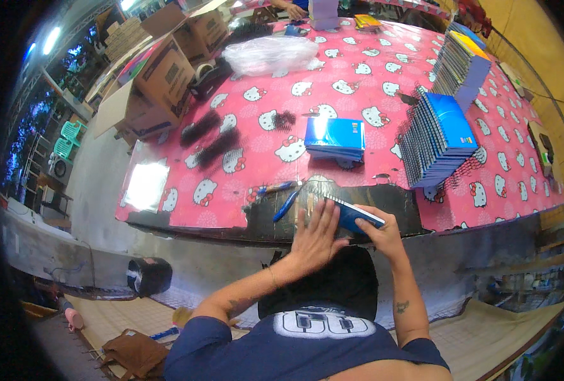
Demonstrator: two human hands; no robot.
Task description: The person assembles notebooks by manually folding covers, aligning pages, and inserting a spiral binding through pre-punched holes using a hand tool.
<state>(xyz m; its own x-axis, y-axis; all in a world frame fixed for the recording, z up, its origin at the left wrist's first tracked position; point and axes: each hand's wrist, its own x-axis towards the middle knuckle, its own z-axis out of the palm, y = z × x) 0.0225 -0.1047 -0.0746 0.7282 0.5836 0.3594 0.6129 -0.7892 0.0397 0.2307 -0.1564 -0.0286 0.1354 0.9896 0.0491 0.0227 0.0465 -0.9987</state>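
At the near edge of the table, a spiral notebook [352, 219] with a blue cover and white page edges lies tilted between my hands. My right hand [382, 233] grips its right end, thumb on the cover. Flat and with fingers stretched out, my left hand [317, 232] rests against the notebook's left end and hides part of it. A blue-handled tool [286, 206], its kind hard to make out, lies left of my left hand. Beyond my hands sits a short stack of blue notebooks [335, 138].
Tall stacks of spiral notebooks [439, 136] stand at the right. Dark wire coils [217, 147] lie left of centre. Clear plastic [269, 54] and open cardboard boxes [161, 86] occupy the far left. Another person's hand [296, 11] shows at the far edge.
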